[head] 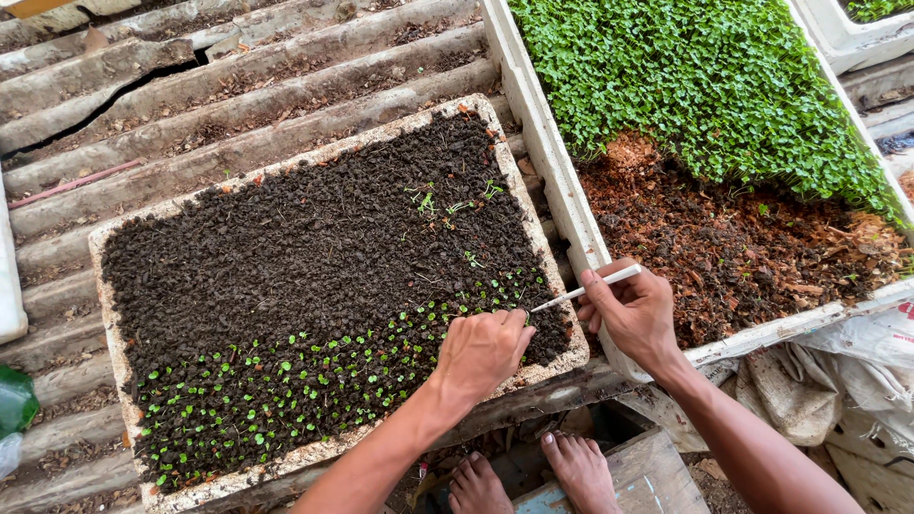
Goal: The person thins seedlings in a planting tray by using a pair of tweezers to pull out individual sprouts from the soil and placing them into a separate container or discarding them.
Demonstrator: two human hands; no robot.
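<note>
Beside seedling tray (109,286), right hand (633,314), stick (586,288)

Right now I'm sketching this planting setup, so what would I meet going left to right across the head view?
Green bottle → dark-soil seedling tray → left hand → white stick → right hand → white box of dense green sprouts.

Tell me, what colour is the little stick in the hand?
White. The thin stick in the right hand shows clearly in the head view.
</note>
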